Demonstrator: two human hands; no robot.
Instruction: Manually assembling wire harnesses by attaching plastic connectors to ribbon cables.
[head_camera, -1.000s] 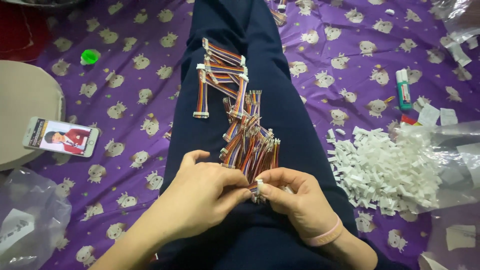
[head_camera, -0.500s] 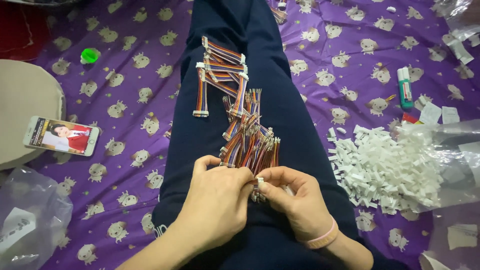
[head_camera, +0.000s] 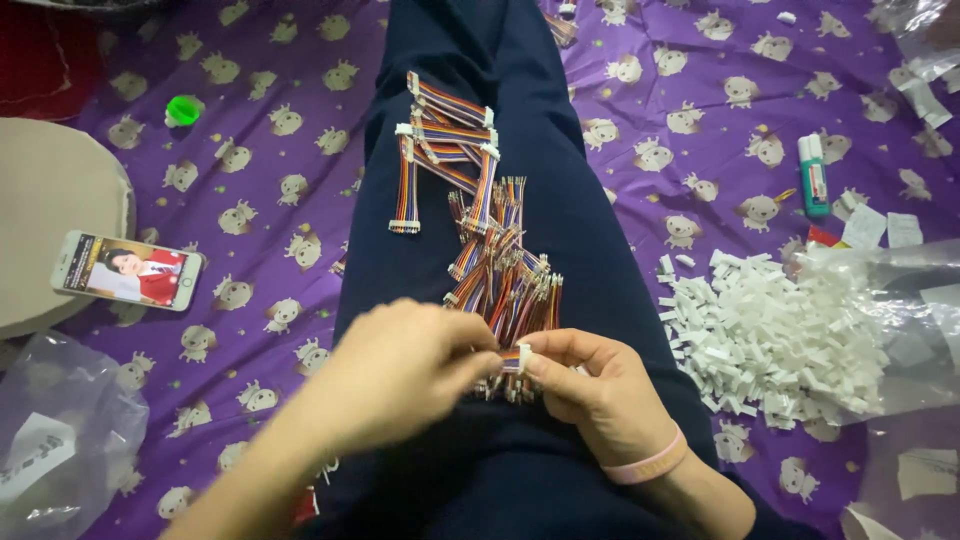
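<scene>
On the person's lap, seen from the head camera, the left hand (head_camera: 400, 365) and right hand (head_camera: 590, 385) meet over the dark trousers (head_camera: 590, 230). Both pinch the same small white connector (head_camera: 523, 356), fingertips pressed together around it, with one end of a rainbow ribbon cable (head_camera: 512, 305) at it. That connector looks light, hard and easily dropped, best gripped by its flat sides; the cable seems soft and bendy, best held just behind its plug.

Beyond the hands, a loose heap of cables (head_camera: 480, 230) runs up the leg, too many and too tangled to count. To the right, a pile of white connectors (head_camera: 770, 335), far past counting, spills from a clear bag (head_camera: 900, 300) onto the purple patterned sheet (head_camera: 260, 180). One phone (head_camera: 127, 271) lies at left, one glue stick (head_camera: 813, 175) at right, one green cap (head_camera: 184, 108) upper left.
</scene>
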